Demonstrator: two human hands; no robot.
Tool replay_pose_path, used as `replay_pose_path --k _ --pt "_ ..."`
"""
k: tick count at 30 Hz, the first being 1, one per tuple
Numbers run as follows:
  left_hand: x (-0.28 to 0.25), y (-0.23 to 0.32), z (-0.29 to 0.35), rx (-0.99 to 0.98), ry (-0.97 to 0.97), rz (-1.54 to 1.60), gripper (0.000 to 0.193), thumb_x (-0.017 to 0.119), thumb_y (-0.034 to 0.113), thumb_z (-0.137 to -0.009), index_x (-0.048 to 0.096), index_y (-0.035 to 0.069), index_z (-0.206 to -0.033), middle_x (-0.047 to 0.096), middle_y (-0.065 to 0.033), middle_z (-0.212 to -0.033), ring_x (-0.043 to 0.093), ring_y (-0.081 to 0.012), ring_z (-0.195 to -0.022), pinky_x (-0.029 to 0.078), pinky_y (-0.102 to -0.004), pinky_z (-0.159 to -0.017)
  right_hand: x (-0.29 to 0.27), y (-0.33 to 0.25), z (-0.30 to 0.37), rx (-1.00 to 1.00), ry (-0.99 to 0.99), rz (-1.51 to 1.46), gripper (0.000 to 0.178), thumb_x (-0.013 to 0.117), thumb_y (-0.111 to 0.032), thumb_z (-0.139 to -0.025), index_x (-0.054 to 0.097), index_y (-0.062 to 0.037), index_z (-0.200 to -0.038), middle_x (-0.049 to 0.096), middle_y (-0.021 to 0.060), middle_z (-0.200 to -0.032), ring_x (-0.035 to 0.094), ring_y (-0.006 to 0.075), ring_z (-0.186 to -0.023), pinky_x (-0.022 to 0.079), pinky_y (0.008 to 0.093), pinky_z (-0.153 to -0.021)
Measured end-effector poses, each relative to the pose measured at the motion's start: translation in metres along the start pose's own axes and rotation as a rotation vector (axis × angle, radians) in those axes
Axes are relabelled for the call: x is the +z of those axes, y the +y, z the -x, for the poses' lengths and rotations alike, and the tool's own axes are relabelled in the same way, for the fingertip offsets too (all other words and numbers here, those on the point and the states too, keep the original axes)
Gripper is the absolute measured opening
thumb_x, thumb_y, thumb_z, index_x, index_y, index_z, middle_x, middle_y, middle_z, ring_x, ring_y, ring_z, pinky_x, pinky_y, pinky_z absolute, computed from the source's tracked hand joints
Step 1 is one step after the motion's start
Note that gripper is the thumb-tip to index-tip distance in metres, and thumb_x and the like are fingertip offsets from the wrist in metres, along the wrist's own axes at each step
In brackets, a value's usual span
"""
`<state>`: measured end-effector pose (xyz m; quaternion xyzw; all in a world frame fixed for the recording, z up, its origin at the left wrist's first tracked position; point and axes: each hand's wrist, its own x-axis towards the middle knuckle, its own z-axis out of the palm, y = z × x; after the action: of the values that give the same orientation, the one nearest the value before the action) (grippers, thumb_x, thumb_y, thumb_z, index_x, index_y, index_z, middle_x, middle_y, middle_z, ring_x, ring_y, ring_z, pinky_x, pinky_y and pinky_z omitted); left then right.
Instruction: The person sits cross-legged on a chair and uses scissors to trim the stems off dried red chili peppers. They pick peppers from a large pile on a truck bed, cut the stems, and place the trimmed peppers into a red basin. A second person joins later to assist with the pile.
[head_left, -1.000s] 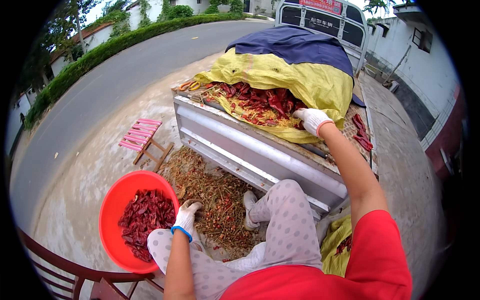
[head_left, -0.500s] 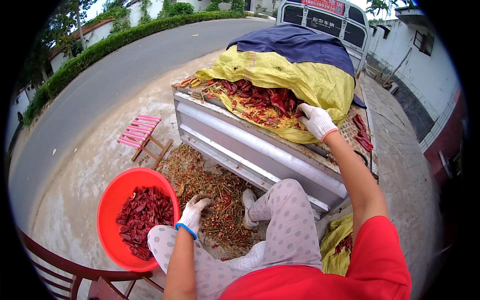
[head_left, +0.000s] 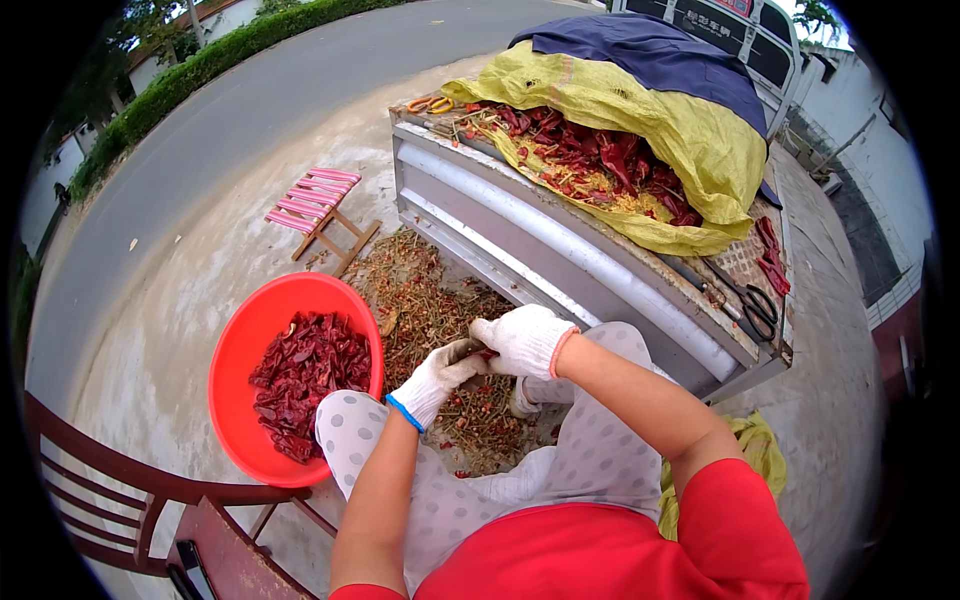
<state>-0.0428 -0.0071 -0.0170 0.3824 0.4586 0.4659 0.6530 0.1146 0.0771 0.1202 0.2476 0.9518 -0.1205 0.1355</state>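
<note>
My gloved left hand (head_left: 440,378) and gloved right hand (head_left: 526,340) meet above my lap, fingers pinched together on a dried red chili pepper (head_left: 487,354). Only a little of the pepper shows between the gloves. To the left of my knee stands a red basin (head_left: 228,400) with many dried chili peppers (head_left: 310,375) in it. Below my hands, stems and scraps (head_left: 420,290) cover the ground. Ahead, a yellow woven sack (head_left: 690,120) lies on a truck bed, its mouth spread around more red chilies (head_left: 620,160) and loose yellow seeds.
Black-handled scissors (head_left: 757,308) and a few chilies (head_left: 770,258) lie at the bed's right corner; orange-handled scissors (head_left: 432,104) at its left. A pink striped folding stool (head_left: 315,198) stands beyond the basin. A dark red wooden chair (head_left: 175,487) is at lower left; another yellow sack (head_left: 755,455) lies at right.
My right hand has come back from the chilies on the truck bed to my left hand. Both now pinch a chili pepper. The view has shifted down and left.
</note>
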Motion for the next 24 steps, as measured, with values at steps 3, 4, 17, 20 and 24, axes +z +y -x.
replay_pose_path --k 3,4,17,20,24 --pt "0.005 0.005 0.007 0.031 0.075 0.077 0.025 0.065 0.020 -0.090 0.065 0.002 -0.107 0.066 -0.0039 -0.084 0.061 -0.0124 -0.067 0.050 -0.0274 -0.063 -0.005 -0.004 -0.004 -0.021 -0.028 -0.130 0.044 0.072 -0.033 -0.076 0.059 -0.0071 -0.109 0.070 0.0187 -0.088 0.068 0.0388 -0.085 0.053 0.0477 -0.075" --pt "0.005 0.007 0.009 0.049 0.080 0.122 0.024 0.063 0.019 -0.091 0.064 0.001 -0.107 0.066 -0.0046 -0.084 0.060 -0.0127 -0.065 0.050 -0.0277 -0.061 -0.006 -0.002 -0.001 -0.030 -0.018 -0.212 0.048 0.073 -0.033 -0.076 0.059 -0.0073 -0.113 0.070 0.0178 -0.090 0.068 0.0369 -0.086 0.053 0.0458 -0.076" --pt "0.000 0.000 0.008 0.051 -0.081 0.531 0.029 0.057 0.015 -0.089 0.057 -0.001 -0.114 0.067 -0.0121 -0.091 0.067 -0.0228 -0.074 0.057 -0.0347 -0.063 0.052 0.011 0.005 -0.275 0.633 -0.708 0.031 0.073 -0.022 -0.080 0.069 -0.0071 -0.107 0.067 0.0126 -0.103 0.065 0.0286 -0.098 0.053 0.0384 -0.086" --pt "-0.008 0.001 0.010 0.055 -0.169 0.604 0.032 0.059 0.017 -0.091 0.057 0.005 -0.121 0.065 -0.0064 -0.098 0.063 -0.0165 -0.080 0.053 -0.0309 -0.071 0.053 0.008 -0.004 -0.328 0.772 -0.475 0.027 0.073 -0.023 -0.079 0.071 -0.0097 -0.103 0.067 0.0107 -0.098 0.066 0.0295 -0.091 0.053 0.0396 -0.081" --pt "-0.003 0.006 0.017 0.040 -0.070 0.489 0.030 0.054 0.019 -0.094 0.057 0.004 -0.120 0.065 -0.0071 -0.097 0.065 -0.0181 -0.081 0.053 -0.0327 -0.069 0.055 0.004 -0.014 -0.377 0.931 -0.182 0.021 0.072 -0.020 -0.077 0.070 -0.0108 -0.096 0.067 0.0084 -0.093 0.066 0.0283 -0.082 0.053 0.0397 -0.072"
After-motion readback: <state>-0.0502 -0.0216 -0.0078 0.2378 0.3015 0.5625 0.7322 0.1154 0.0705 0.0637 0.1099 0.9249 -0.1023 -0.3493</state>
